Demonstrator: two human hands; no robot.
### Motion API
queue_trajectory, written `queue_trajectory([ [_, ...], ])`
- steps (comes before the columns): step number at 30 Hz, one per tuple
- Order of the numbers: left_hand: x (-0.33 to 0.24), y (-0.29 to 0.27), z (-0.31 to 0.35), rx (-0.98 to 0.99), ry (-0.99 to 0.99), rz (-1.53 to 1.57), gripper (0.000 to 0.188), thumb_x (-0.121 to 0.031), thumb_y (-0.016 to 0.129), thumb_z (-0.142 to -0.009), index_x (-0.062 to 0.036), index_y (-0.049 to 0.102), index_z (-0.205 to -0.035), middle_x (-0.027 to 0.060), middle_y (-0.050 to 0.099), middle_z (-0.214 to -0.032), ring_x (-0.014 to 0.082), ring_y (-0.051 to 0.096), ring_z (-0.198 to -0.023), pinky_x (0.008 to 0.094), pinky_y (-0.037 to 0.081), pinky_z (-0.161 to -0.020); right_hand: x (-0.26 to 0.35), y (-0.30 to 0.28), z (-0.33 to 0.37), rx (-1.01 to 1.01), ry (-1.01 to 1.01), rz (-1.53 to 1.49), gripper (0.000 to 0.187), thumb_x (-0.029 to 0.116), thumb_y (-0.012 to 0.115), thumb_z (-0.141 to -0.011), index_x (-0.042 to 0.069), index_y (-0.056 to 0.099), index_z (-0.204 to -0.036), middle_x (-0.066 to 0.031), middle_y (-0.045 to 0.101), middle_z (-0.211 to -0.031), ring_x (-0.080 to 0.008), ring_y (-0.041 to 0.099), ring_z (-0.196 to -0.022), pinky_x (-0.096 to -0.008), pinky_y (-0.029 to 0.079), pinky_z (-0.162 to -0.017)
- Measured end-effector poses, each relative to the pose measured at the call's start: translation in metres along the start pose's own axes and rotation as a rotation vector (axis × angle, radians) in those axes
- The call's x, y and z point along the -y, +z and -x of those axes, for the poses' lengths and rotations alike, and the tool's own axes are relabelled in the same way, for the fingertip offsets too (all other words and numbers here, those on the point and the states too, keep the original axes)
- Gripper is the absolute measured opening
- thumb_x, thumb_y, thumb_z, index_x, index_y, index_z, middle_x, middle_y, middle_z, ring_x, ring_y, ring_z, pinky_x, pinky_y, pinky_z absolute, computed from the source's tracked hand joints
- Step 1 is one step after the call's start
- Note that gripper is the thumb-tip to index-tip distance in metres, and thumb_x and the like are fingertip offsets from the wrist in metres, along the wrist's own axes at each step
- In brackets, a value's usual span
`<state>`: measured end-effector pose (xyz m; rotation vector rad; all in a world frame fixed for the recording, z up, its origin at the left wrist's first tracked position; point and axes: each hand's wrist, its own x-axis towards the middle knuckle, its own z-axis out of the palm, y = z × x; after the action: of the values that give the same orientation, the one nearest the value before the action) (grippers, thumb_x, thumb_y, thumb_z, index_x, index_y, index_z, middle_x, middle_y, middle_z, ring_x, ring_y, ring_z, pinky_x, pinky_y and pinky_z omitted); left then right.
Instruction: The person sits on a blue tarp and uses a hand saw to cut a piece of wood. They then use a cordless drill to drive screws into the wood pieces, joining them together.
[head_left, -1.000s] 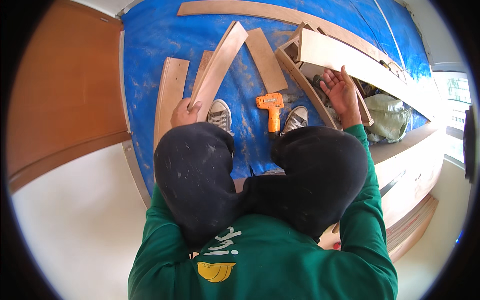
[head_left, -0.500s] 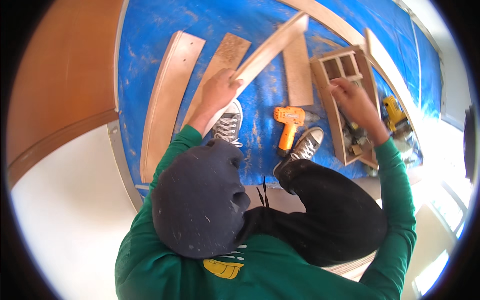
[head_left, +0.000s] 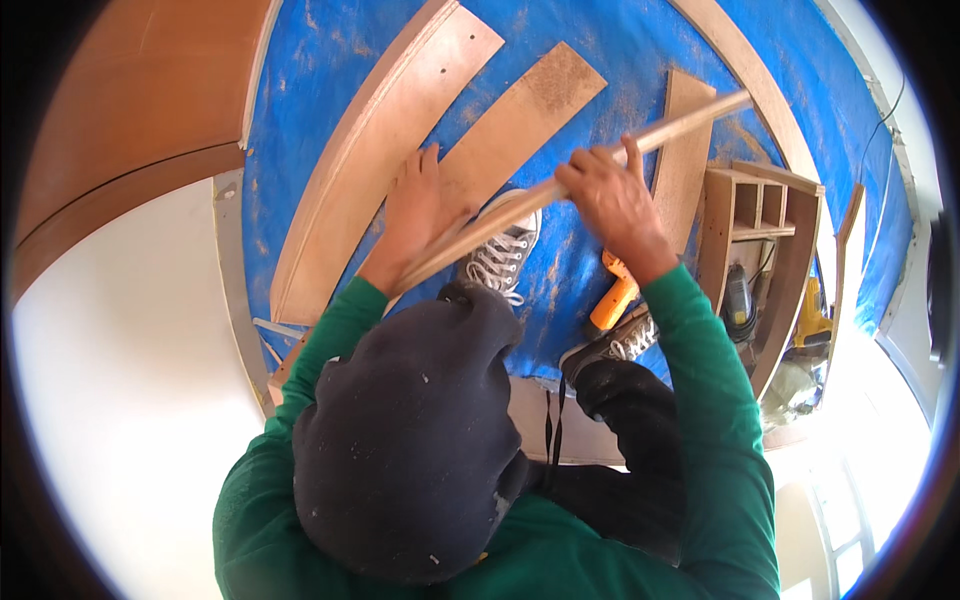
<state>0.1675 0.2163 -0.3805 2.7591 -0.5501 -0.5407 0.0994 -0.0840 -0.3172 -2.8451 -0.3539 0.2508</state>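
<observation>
- Watching the head feed from afar, I see a narrow wooden board [head_left: 520, 210], turned nearly edge-on to me, slanting above the left canvas sneaker [head_left: 498, 258].
- I find the right hand [head_left: 615, 205] closed around it near mid-length, with one finger lifted off.
- The left hand [head_left: 413, 205] lies at its near end, fingers stretched toward a thick layered board [head_left: 370, 170]. I cannot tell whether thumb and palm clamp the held piece or only steady it.
- I see no joint between the held board and any other, so I judge this piece to be at the handling stage, not fixed.
- Two dark holes near the far end of the layered board suggest to me that some drilling there is done.
- A flat board with a stained end [head_left: 545, 115] and another flat board [head_left: 682, 185] lie loose on the blue sheet [head_left: 600, 50], apart from each other; any fastening of them looks undone.
- I see the orange cordless drill [head_left: 612, 305] lying by the right sneaker [head_left: 632, 340], partly behind the right wrist, with neither hand on it.
- The divided wooden toolbox [head_left: 712, 250] stands at the right, a dark power tool [head_left: 740, 297] inside.
- How much work is left, I cannot tell.
</observation>
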Motion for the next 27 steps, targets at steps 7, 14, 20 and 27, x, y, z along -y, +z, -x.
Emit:
queue_trajectory([
  [7, -0.001, 0.01, 0.005, -0.061, -0.101, 0.248, 0.081, -0.03, 0.097, -0.08, 0.0001, 0.059, -0.146, 0.0232, 0.065, -0.131, 0.0455, 0.064, -0.125, 0.0547, 0.054, -0.104, 0.02, 0.008, 0.035, 0.046, 0.028, -0.059, 0.014, 0.024, 0.078, -0.098, 0.018, 0.071, -0.108, -0.0006, 0.065, -0.105, -0.0227, 0.069, -0.116, -0.0737, 0.035, -0.127],
  [14, -0.026, -0.004, 0.0, -0.107, 0.186, 0.252, 0.035, -0.018, 0.08, -0.095, -0.0028, 0.068, -0.124, 0.0204, 0.064, -0.112, 0.0447, 0.068, -0.101, 0.0548, 0.055, -0.084, 0.027, -0.008, 0.024, 0.148, -0.05, -0.073, 0.017, 0.024, 0.079, -0.097, 0.017, 0.071, -0.11, -0.001, 0.066, -0.104, -0.0237, 0.069, -0.116, -0.0712, 0.039, -0.126],
  [20, -0.033, -0.006, -0.037, -0.192, 0.251, 0.325, 0.034, -0.019, 0.076, -0.101, -0.0031, 0.07, -0.13, 0.0192, 0.066, -0.112, 0.0439, 0.069, -0.101, 0.0536, 0.057, -0.084, 0.027, 0.009, -0.024, 0.195, -0.111, -0.129, 0.018, 0.02, 0.08, -0.097, 0.013, 0.072, -0.111, -0.0053, 0.072, -0.111, -0.03, 0.068, -0.122, -0.0683, 0.039, -0.127],
  [27, -0.017, -0.008, -0.039, -0.113, 0.187, 0.372, 0.041, -0.027, 0.077, -0.104, -0.0018, 0.071, -0.136, 0.02, 0.073, -0.126, 0.0456, 0.071, -0.116, 0.0515, 0.059, -0.093, 0.032, 0.027, -0.033, 0.161, -0.044, -0.162, 0.032, 0.026, 0.086, -0.092, 0.011, 0.074, -0.117, -0.0096, 0.072, -0.119, -0.0338, 0.065, -0.131, -0.0662, 0.034, -0.132],
])
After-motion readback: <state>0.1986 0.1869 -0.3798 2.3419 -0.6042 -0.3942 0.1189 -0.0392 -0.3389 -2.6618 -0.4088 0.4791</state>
